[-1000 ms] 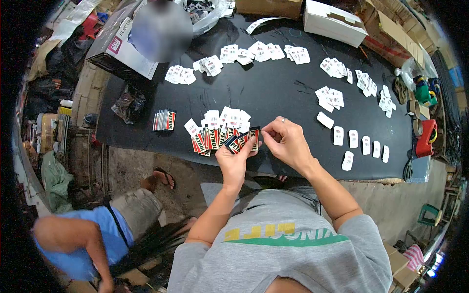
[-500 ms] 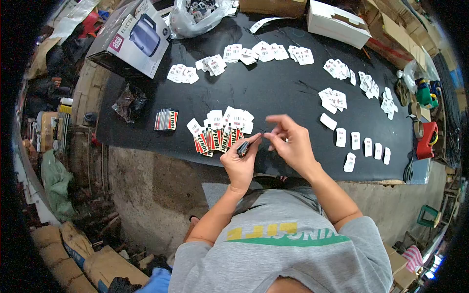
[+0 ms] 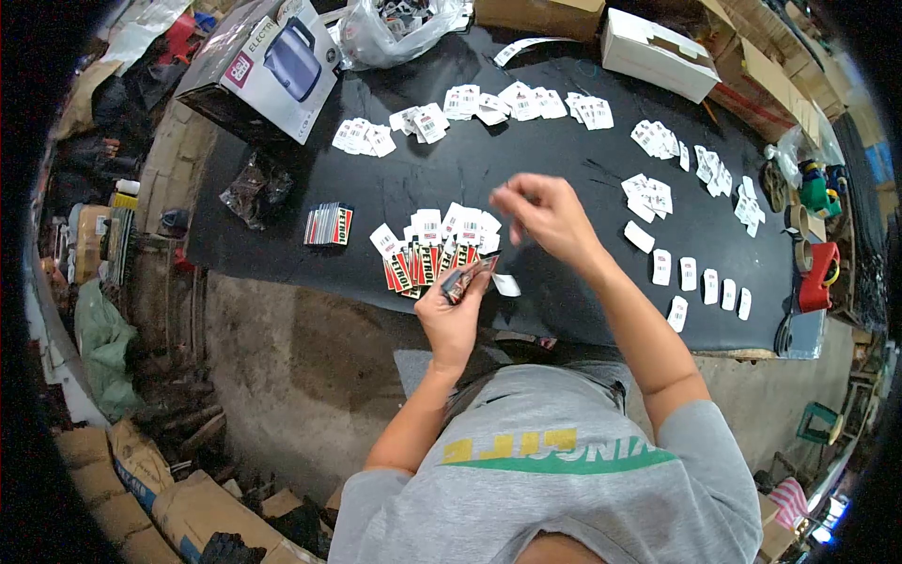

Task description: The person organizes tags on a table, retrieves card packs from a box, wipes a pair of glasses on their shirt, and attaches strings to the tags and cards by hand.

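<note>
My left hand (image 3: 453, 320) is closed around a small stack of dark cards with orange-red print (image 3: 472, 274), near the table's front edge. A white tag (image 3: 507, 285) shows just right of that stack; whether it is attached I cannot tell. My right hand (image 3: 547, 218) is above the table, right of the stack, its fingers curled together; anything in them is too small to make out. Beyond my left hand lie fanned red and black PETROL cards (image 3: 426, 266) with white barcode tags (image 3: 429, 226). Left of them stands a row of PETROL cards (image 3: 329, 226).
Piles of white barcode tags (image 3: 531, 101) run along the black table (image 3: 536, 160) and down its right side. A kettle box (image 3: 268, 70), a plastic bag (image 3: 399, 38) and a white carton (image 3: 658, 56) stand at the back. A red tape dispenser (image 3: 819, 274) sits at right.
My right hand has lifted away from the cards in my left hand, moving up and back. The held stack has turned, showing its printed face, and a white tag appears beside it.
</note>
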### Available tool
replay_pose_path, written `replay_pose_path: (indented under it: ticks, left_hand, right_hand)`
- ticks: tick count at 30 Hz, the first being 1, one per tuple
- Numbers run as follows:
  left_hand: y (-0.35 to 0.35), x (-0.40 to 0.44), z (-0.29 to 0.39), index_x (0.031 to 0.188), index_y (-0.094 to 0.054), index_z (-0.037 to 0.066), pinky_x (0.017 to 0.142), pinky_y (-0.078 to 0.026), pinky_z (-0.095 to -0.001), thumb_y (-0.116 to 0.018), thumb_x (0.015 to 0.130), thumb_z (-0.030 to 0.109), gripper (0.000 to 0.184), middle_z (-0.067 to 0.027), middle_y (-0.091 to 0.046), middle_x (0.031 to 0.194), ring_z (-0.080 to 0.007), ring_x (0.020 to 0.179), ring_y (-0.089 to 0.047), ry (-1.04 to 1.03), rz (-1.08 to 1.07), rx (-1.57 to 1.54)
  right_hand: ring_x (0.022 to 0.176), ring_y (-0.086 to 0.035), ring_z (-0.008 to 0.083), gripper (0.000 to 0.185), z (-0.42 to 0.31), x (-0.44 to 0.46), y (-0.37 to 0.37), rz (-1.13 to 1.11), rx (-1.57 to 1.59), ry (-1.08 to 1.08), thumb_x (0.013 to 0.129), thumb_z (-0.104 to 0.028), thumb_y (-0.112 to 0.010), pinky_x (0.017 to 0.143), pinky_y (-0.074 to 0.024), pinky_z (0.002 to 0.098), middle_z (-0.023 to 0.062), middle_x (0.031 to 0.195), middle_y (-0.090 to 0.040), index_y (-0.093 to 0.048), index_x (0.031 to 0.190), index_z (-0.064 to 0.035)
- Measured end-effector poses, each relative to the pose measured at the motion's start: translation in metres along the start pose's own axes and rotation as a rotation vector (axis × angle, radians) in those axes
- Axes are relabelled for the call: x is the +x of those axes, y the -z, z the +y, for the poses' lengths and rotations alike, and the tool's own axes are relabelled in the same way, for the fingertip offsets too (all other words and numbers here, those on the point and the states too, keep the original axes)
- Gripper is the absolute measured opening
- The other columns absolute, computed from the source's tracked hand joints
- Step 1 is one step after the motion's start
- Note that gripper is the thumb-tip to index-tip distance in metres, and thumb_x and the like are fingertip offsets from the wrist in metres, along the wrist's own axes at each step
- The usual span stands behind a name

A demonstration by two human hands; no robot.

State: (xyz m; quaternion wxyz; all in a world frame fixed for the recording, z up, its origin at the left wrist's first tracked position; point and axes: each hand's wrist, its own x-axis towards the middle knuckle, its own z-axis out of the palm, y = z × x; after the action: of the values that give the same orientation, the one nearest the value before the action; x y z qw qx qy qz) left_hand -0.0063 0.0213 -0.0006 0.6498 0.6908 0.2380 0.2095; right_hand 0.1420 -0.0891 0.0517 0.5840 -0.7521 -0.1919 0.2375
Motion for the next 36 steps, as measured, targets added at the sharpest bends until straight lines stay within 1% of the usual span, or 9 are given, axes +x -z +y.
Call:
replay_pose_path:
  ticks: [6, 8, 11, 13, 21, 26, 32, 34, 36]
  left_hand:
    - [0.021, -0.004, 0.010, 0.103, -0.062, -0.006, 0.062, -0.056, -0.0259, -0.067, 0.084, 0.004, 0.021, -0.0092, -0.068, 0.090, -0.0161, 0.077, -0.068, 0.289, -0.012, -0.202]
    - [0.027, -0.008, 0.015, 0.103, -0.061, -0.006, 0.061, -0.057, -0.0265, -0.067, 0.085, 0.004, 0.022, -0.0113, -0.068, 0.090, -0.0190, 0.078, -0.069, 0.353, 0.010, -0.176]
    - [0.037, -0.013, 0.016, 0.100, -0.062, -0.007, 0.061, -0.057, -0.0256, -0.068, 0.084, 0.005, 0.021, -0.0115, -0.068, 0.089, -0.0191, 0.079, -0.069, 0.324, 0.086, -0.121]
    - [0.044, -0.013, 0.021, 0.103, -0.061, -0.005, 0.063, -0.056, -0.0255, -0.066, 0.086, 0.007, 0.021, -0.0117, -0.069, 0.092, -0.0201, 0.082, -0.069, 0.302, 0.083, -0.133]
    - [0.040, -0.003, 0.037, 0.128, -0.044, -0.007, 0.093, -0.049, -0.0383, -0.046, 0.099, 0.021, 0.041, -0.0245, -0.057, 0.121, -0.0300, 0.110, -0.059, 0.379, -0.222, -0.500]
    - [0.017, -0.005, 0.046, 0.124, -0.048, -0.007, 0.090, -0.051, -0.0374, -0.046, 0.099, 0.021, 0.037, -0.0233, -0.058, 0.119, -0.0310, 0.109, -0.060, 0.484, -0.394, -0.546]
    - [0.006, -0.007, 0.028, 0.112, -0.058, -0.003, 0.076, -0.057, -0.0331, -0.057, 0.093, 0.020, 0.029, -0.0195, -0.065, 0.106, -0.0276, 0.097, -0.066, 0.500, -0.370, -0.457]
    - [0.005, -0.005, 0.025, 0.110, -0.059, -0.002, 0.071, -0.058, -0.0321, -0.058, 0.093, 0.019, 0.028, -0.0186, -0.066, 0.104, -0.0264, 0.094, -0.067, 0.513, -0.325, -0.419]
    - [0.003, -0.003, 0.025, 0.109, -0.060, -0.001, 0.067, -0.059, -0.0311, -0.059, 0.092, 0.018, 0.026, -0.0178, -0.067, 0.101, -0.0253, 0.091, -0.068, 0.526, -0.289, -0.380]
  right_hand:
    - [0.050, -0.062, 0.0131, 0.021, 0.024, 0.062, -0.028, 0.055, -0.101, 0.010, 0.088, -0.014, -0.058, 0.048, -0.0484, 0.0282, 0.0087, 0.064, -0.064, -0.065, 0.081, 0.0050]
    - [0.061, -0.067, 0.0278, 0.023, 0.032, 0.072, -0.034, 0.156, -0.205, 0.092, 0.081, -0.016, -0.065, 0.062, -0.0532, 0.0385, 0.0187, 0.067, -0.066, -0.066, 0.078, 0.0072]
    - [0.076, -0.066, 0.0322, 0.023, 0.032, 0.062, -0.026, 0.177, -0.085, 0.020, 0.077, -0.017, -0.069, 0.073, -0.0518, 0.0401, 0.0199, 0.077, -0.067, -0.067, 0.082, 0.0052]
    - [0.085, -0.064, 0.0332, 0.024, 0.028, 0.044, -0.007, 0.411, -0.292, 0.279, 0.074, -0.019, -0.073, 0.077, -0.0503, 0.0401, 0.0200, 0.084, -0.066, -0.068, 0.086, 0.0023]
    - [0.085, -0.063, 0.0362, 0.016, 0.059, -0.013, 0.106, 0.580, -0.742, -0.209, 0.069, -0.015, -0.075, 0.074, -0.0492, 0.0440, 0.0199, 0.079, -0.065, -0.066, 0.073, -0.0020]
    - [0.083, -0.063, 0.0370, 0.017, 0.081, -0.013, 0.106, 0.591, -0.708, -0.156, 0.069, -0.014, -0.075, 0.073, -0.0489, 0.0436, 0.0214, 0.078, -0.064, -0.066, 0.071, -0.0002]
    - [0.076, -0.065, 0.0301, 0.010, 0.056, -0.028, 0.089, 0.471, -0.698, -0.049, 0.073, -0.008, -0.068, 0.069, -0.0499, 0.0387, 0.0178, 0.075, -0.065, -0.066, 0.074, 0.0017]
    - [0.055, -0.059, 0.0126, 0.009, 0.040, -0.039, 0.078, 0.370, -0.387, -0.020, 0.078, -0.006, -0.067, 0.051, -0.0462, 0.0264, 0.0079, 0.066, -0.064, -0.066, 0.078, 0.0035]
    - [0.055, -0.059, 0.0115, 0.010, 0.030, -0.049, 0.061, 0.304, -0.185, -0.096, 0.077, -0.006, -0.069, 0.052, -0.0469, 0.0259, 0.0092, 0.069, -0.066, -0.069, 0.084, 0.0008]
